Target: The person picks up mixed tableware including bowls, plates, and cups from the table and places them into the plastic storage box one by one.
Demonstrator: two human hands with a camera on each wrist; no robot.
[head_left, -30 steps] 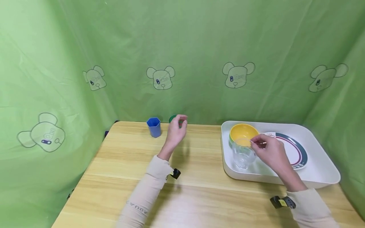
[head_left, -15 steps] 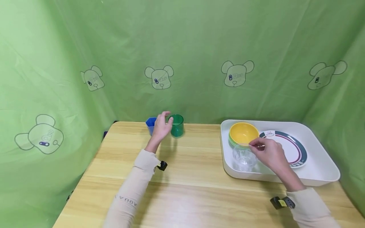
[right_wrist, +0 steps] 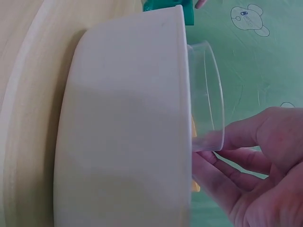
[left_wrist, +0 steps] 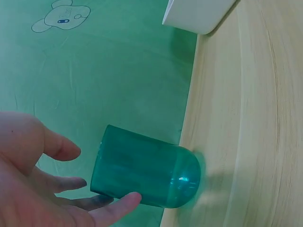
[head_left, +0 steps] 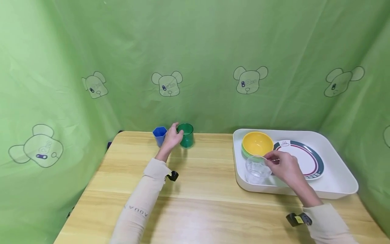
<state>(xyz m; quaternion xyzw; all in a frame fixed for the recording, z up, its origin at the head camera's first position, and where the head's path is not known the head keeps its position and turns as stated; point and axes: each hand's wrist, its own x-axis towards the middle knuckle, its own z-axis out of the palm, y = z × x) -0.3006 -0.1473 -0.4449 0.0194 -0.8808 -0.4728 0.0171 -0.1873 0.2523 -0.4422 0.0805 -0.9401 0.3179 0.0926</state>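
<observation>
A green see-through cup (head_left: 186,136) stands upright near the table's back edge. My left hand (head_left: 172,137) is at its left side, fingers spread around the near side of the rim. In the left wrist view the thumb is apart from the cup, and whether the fingertips (left_wrist: 134,197) touch it I cannot tell. A blue six-sided cup (head_left: 159,136) stands just left of that hand. My right hand (head_left: 284,166) pinches the rim of a clear plastic cup (head_left: 255,171) between thumb and fingers, at the front left of the white tray (head_left: 338,189).
Inside the tray a yellow bowl (head_left: 257,143) sits on a green one (head_left: 245,154). Beside them lies a white oval plate (head_left: 300,157) with a dark patterned rim. A green curtain (head_left: 207,101) hangs right behind the wooden table (head_left: 195,196).
My left hand has moved left from in front of the green cup to its left side, uncovering it. The right hand still pinches the clear cup, which is slightly lower in the tray.
</observation>
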